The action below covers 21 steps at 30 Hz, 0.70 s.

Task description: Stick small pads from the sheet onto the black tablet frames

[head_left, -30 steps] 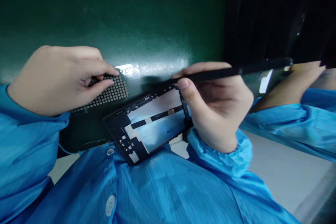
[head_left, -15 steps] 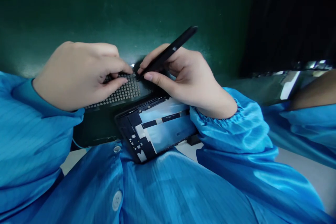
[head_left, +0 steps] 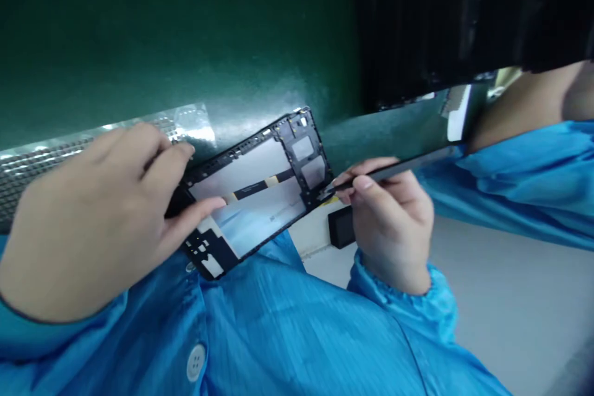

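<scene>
A black tablet frame [head_left: 253, 192] with pale inner panels lies tilted at the edge of the green mat, partly over my blue coat. My left hand [head_left: 99, 216] grips its left side, thumb on the pale panel and fingers over the top edge. My right hand [head_left: 390, 223] is closed round black tweezers [head_left: 399, 167], held like a pen, with the tip at the frame's right edge. A strip of small gridded parts [head_left: 37, 161] under clear film runs along the mat behind my left hand.
The green mat [head_left: 185, 43] covers the bench. A small black block [head_left: 341, 227] sits on the pale surface below the frame. Another person's blue sleeve [head_left: 520, 179] and bare forearm [head_left: 524, 105] reach in at the right. A dark curtain hangs at the upper right.
My left hand has left the gridded strip and taken hold of the frame. My right hand has swung the tweezers from the strip down to the frame's right edge. The view has shifted.
</scene>
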Motion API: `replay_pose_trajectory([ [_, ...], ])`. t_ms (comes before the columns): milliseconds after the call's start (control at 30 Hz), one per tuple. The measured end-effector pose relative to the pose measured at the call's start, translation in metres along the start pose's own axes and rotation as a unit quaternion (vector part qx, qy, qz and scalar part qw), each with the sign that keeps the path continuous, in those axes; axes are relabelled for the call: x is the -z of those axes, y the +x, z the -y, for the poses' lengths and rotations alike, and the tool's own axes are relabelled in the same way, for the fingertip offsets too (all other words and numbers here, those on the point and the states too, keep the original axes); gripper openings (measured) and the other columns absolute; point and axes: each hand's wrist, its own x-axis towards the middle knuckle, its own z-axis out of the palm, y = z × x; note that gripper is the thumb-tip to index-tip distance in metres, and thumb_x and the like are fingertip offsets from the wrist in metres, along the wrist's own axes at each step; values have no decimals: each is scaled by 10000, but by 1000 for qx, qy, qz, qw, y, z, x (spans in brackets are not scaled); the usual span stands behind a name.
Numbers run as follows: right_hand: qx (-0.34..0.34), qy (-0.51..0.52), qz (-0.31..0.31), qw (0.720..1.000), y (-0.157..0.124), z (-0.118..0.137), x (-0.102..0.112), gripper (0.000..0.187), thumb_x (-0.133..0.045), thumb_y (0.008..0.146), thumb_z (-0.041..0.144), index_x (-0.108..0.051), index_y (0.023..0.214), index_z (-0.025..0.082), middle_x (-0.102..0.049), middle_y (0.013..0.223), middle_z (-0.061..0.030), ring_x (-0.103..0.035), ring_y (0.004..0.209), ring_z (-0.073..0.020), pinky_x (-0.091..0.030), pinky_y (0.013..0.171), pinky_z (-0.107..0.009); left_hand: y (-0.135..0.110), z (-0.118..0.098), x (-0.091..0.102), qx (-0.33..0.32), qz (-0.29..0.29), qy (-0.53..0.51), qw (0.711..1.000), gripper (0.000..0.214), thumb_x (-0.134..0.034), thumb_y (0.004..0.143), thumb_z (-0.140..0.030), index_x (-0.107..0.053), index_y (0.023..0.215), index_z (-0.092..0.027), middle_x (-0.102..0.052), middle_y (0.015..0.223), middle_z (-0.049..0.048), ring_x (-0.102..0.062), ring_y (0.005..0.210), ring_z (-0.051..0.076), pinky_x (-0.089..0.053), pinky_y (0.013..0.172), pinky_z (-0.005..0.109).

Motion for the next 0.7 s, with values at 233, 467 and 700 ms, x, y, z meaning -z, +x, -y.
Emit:
replay_pose_trajectory([
  [233,102,-38,-44,993,-46,-51,14,110,-775,1035,269,-744,1138,293,-795,1017,-19,-800,939,-175,-675,813,-317,-3,-18,-25,-39,62,147,986,914,-325,989,-781,-466,1646,-163,-578,1344,278,-542,1296,578,-517,978,768],
  [467,159,-90,-20,983,-40,-54,5,133,-700,1040,187,-693,1133,282,-765,1012,-38,-775,993,-206,-687,860,-395,-4,-17,-23,-22,44,129,990,877,-413,960,-815,-497,1596,-217,-610,1296,264,-572,1232,596,-504,910,782],
  [700,229,-203,-4,952,-40,-37,20,242,-729,961,147,-787,1140,298,-822,1080,-69,-794,1008,-278,-673,870,-485,0,-11,-24,-11,48,110,993,880,-523,932,-832,-492,1614,-275,-610,1330,231,-569,1308,582,-488,1027,765],
])
